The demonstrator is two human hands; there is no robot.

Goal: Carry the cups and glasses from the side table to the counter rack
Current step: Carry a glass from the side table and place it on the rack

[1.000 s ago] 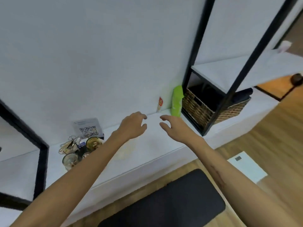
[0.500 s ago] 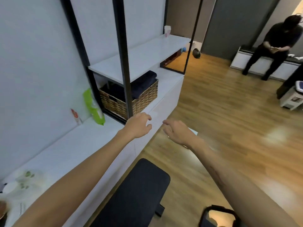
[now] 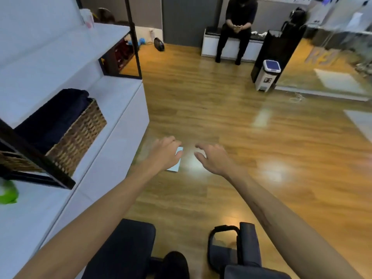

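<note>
1. Seen from a head camera looking down and forward, two bare arms reach out over a wooden floor point(image 3: 231, 117).
2. The left hand point(image 3: 166, 153) is empty, its fingers loosely curled and gripping nothing.
3. The right hand point(image 3: 214, 158) is empty too, fingers spread and relaxed, just beside the left hand and not touching it.
4. A white cabinet point(image 3: 112, 125) runs along the left side; every place below is given relative to it.
5. On the cabinet sits a wicker basket point(image 3: 78, 135) holding dark folded cloth, inside a black metal frame point(image 3: 132, 37).
6. At the cabinet's near end lies a green packet point(image 3: 7, 193), cut off by the picture's edge.
7. On the shelf above the cabinet, at its far end, stands one pale cup point(image 3: 87, 18); it is blurred, so I cannot tell whether it belongs to the task.
8. No other cups or glasses, no side table and no counter rack are in view.
9. On the floor beside the cabinet, partly under the left hand, lies a pale blue sheet point(image 3: 177, 164).
10. Far across the room from the cabinet, a person point(image 3: 237, 23) sits on a bench point(image 3: 231, 45), with a bin point(image 3: 267, 77) nearby.
11. Judged step: walking empty-handed between stations, probably to fetch a load.
12. Next move calls for finding the cups, then closing each hand around one, upright.
</note>
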